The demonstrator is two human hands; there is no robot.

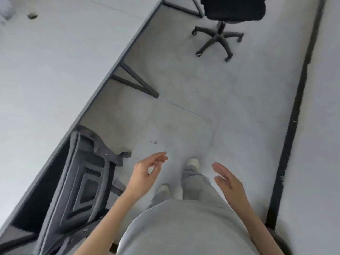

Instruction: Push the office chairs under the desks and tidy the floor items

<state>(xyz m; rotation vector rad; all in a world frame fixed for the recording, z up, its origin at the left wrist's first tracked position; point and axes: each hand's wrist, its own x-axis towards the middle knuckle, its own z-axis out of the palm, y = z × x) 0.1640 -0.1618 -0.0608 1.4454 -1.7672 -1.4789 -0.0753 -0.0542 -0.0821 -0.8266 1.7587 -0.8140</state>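
A black office chair (86, 183) stands at the lower left, its backrest tucked against the edge of the long grey desk (55, 70). A second black office chair (226, 17) stands out in the aisle at the top, its star base on the floor away from the desk. My left hand (147, 172) hangs in the air just right of the near chair, fingers relaxed, holding nothing. My right hand (228, 181) is held out flat over the floor, fingers straight and free of anything.
Another grey desk (322, 126) with a black edge runs along the right side. Black desk legs (136, 80) angle out onto the floor. A small dark speck (153, 142) lies on the grey floor tiles ahead of my feet. A small dark object (32, 16) sits on the left desk.
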